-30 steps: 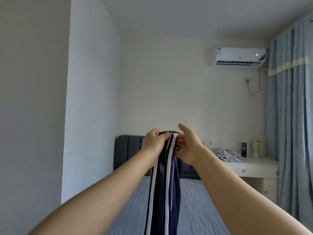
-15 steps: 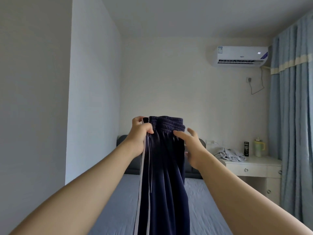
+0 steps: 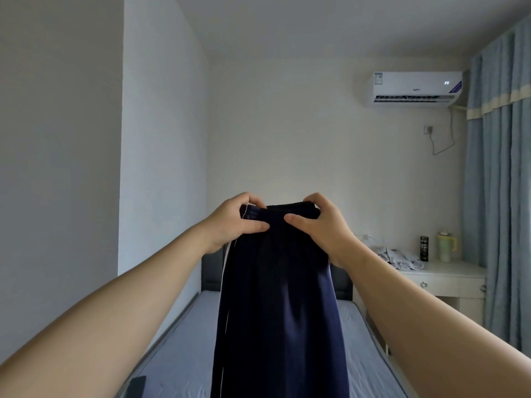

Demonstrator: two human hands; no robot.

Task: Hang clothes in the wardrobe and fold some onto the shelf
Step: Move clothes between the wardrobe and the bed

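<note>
Dark navy track pants [image 3: 280, 311] with white side stripes hang straight down in front of me, above the bed. My left hand [image 3: 232, 222] pinches the left end of the elastic waistband, thumb in front and fingers behind. My right hand [image 3: 319, 225] grips the right end of the waistband the same way. The waistband is stretched flat between both hands at about chest height. The lower legs of the pants run out of the frame. No wardrobe or shelf is in view.
A bed with a grey-blue sheet [image 3: 362, 354] and dark headboard [image 3: 211, 268] lies ahead. A white wall panel [image 3: 161, 139] stands at left. A white desk [image 3: 448, 278] at right carries crumpled grey clothes [image 3: 399, 258], a dark can and a cup. Blue curtains [image 3: 500, 182] hang far right.
The waistband went from bunched between both hands to spread flat. My right hand, with fingers open half a second ago, now grips the waistband's right end. The pants rose slightly.
</note>
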